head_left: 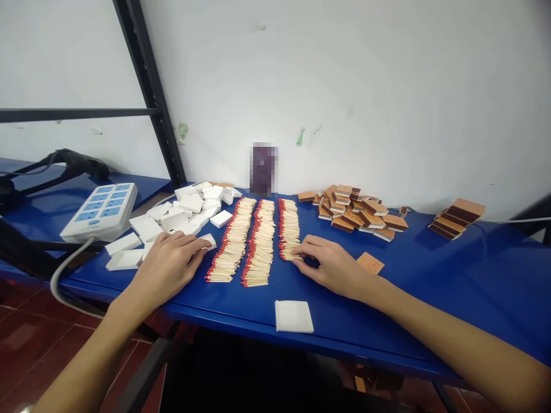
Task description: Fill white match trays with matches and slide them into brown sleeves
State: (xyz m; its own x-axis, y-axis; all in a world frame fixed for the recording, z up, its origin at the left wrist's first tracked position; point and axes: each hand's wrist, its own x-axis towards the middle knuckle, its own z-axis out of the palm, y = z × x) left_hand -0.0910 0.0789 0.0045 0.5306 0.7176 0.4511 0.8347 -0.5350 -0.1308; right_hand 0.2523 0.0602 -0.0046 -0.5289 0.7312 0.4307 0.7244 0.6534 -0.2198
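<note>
Head view: the right hand [329, 265] lies palm down, fingers loosely curled, its fingertips touching the near end of the right row of matches [289, 226]. The left hand [169, 265] rests flat, fingers together, its tips on a white inner tray [208, 240] beside the tray pile [189, 209]. Everything sits on a blue table [430, 287] against a white wall [365, 86]; brown sleeves [357, 211] lie far right.

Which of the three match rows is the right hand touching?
The rightmost row, the shortest one: the right hand has its fingertips at its near end. The other two rows lie untouched.
</note>
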